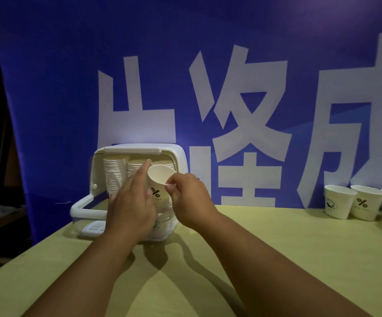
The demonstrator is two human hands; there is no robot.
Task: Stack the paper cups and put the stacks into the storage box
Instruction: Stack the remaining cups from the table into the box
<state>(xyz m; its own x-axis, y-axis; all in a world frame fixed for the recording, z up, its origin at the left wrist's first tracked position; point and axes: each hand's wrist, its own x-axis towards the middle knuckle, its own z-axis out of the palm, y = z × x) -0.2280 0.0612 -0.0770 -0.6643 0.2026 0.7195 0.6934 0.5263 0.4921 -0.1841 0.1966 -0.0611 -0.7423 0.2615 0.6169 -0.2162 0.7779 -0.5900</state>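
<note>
R hand point(190, 197) pinches cup point(159, 179) rim; L hand point(130, 207) fingers straight along its side. Cup tilted, front of storage box point(178, 156), 11 o'clock. Level it over stack point(163, 209) below, seat gently, don't crush rim.

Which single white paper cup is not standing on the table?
The white percent-marked paper cup, tilted, pinched at its rim by the right hand. The three cups at far right stand upright on the yellow table.

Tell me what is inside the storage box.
Tall stacks of paper cups stand inside the storage box, at least two at its left. The left hand, right hand and the held cup cover its lower middle and right.
</note>
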